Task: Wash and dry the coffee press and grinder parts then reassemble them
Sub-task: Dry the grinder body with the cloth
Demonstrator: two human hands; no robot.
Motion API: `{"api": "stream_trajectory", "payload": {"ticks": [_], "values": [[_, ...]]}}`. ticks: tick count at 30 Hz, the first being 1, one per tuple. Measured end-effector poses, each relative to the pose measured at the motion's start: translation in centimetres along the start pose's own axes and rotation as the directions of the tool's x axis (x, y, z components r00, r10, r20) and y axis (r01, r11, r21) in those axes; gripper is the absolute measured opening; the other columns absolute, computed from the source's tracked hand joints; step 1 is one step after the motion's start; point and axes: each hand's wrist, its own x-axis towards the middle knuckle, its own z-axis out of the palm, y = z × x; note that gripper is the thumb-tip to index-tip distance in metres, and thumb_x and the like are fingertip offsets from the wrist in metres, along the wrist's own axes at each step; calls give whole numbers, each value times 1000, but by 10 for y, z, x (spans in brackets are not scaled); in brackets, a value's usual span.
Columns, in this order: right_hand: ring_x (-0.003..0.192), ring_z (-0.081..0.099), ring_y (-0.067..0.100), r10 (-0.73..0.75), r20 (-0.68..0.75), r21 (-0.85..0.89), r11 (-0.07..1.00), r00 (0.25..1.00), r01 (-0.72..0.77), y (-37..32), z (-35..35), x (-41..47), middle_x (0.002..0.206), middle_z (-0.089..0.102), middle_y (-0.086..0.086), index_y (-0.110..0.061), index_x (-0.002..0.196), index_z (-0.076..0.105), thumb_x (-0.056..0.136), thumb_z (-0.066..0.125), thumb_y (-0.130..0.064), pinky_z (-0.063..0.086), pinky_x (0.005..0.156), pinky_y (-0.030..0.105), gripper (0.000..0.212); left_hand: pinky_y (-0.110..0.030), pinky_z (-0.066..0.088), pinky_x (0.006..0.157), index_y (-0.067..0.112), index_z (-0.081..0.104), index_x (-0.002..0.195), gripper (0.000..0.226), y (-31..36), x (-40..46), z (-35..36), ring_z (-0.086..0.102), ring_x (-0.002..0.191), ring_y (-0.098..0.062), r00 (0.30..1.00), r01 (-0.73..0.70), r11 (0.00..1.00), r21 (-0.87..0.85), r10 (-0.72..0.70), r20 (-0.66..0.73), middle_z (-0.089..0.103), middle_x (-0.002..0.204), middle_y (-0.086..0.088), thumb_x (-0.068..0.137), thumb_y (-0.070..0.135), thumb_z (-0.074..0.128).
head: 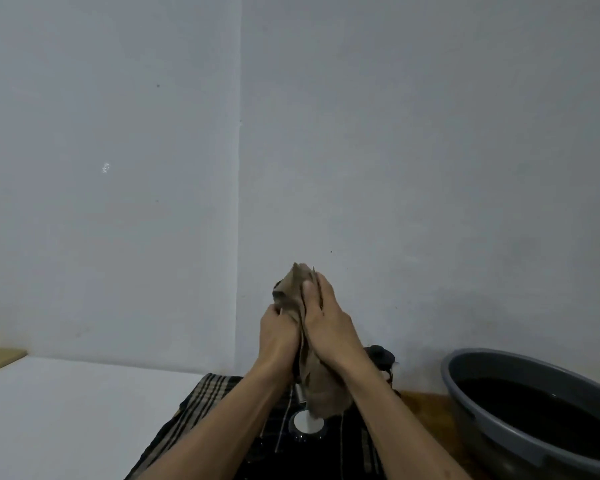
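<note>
both hands (305, 327) grip brown cloth (297, 289) (fingers curled).

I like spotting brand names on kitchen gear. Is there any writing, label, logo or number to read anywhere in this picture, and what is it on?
None: no readable text anywhere.
Brown cloth, gripped by the left hand and right hand: plain.
Grey basin: no label visible.
Checked cloth and the shiny round part on it: no markings to be made out.
Wall: only small specks.
</note>
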Motion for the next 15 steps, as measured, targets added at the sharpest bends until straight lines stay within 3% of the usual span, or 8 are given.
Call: {"api": "stream_trajectory", "payload": {"ticks": [3, 5, 8, 10, 11, 13, 15], "values": [[124, 58, 28, 25, -30, -131, 991, 999, -29, 14, 19, -26, 143, 56, 4, -35, 155, 24, 107, 26, -54, 47, 104, 44, 52, -41, 60, 81, 13, 73, 102, 80, 8, 5, -4, 74, 86, -24, 996, -28, 997, 77, 34, -78, 78, 93, -8, 80, 87, 51], [114, 59, 23, 61, -35, -65, 996, 998, -63, 18, 23, -41, 133, 58, 4, -28, 144, 34, 105, 23, -60, 49, 97, 41, 51, -47, 57, 91, 15, 70, 103, 90, 12, 3, -7, 72, 92, -26, 994, -81, 989, 127, 89, -64, 76, 98, -8, 69, 96, 49], [108, 59, 23, 187, -18, 54, 981, 982, -186, 7, 14, -37, 123, 60, 4, -23, 138, 43, 102, 16, -68, 45, 86, 37, 64, -43, 59, 88, 20, 72, 104, 82, 9, -5, -7, 75, 91, -22, 996, -83, 984, 156, 77, 45, 78, 97, -5, 73, 93, 51], [112, 64, 23, 241, -3, 162, 958, 971, -237, 0, -1, -11, 126, 66, 4, -23, 132, 58, 98, 17, -76, 47, 90, 35, 75, -36, 59, 82, 21, 76, 106, 69, 6, -14, -2, 76, 93, -19, 989, -45, 991, 123, 27, 149, 79, 101, -7, 85, 82, 51], [105, 69, 23, 239, 33, 246, 939, 970, -240, -4, -9, 1, 120, 73, 5, -23, 120, 69, 97, 24, -78, 52, 91, 37, 75, -38, 59, 84, 19, 78, 107, 66, 5, -17, 0, 76, 96, -22, 982, 6, 999, 54, -16, 189, 79, 103, -11, 88, 77, 52], [88, 74, 25, 206, 98, 436, 871, 974, -228, -6, -20, 19, 99, 77, 12, -20, 89, 78, 96, 45, -67, 55, 85, 38, 58, -44, 58, 91, 12, 78, 110, 64, 9, -21, 5, 76, 99, -31, 973, 61, 995, -72, -44, 227, 77, 105, -18, 91, 69, 54], [73, 73, 17, 110, 152, 568, 804, 982, -178, -9, -29, 7, 85, 73, 10, -19, 78, 73, 102, 52, -48, 55, 71, 29, 43, -46, 57, 95, 10, 78, 110, 65, 18, -13, 7, 76, 99, -32, 980, 4, 995, -104, 17, 198, 78, 104, -18, 89, 69, 57]]}}
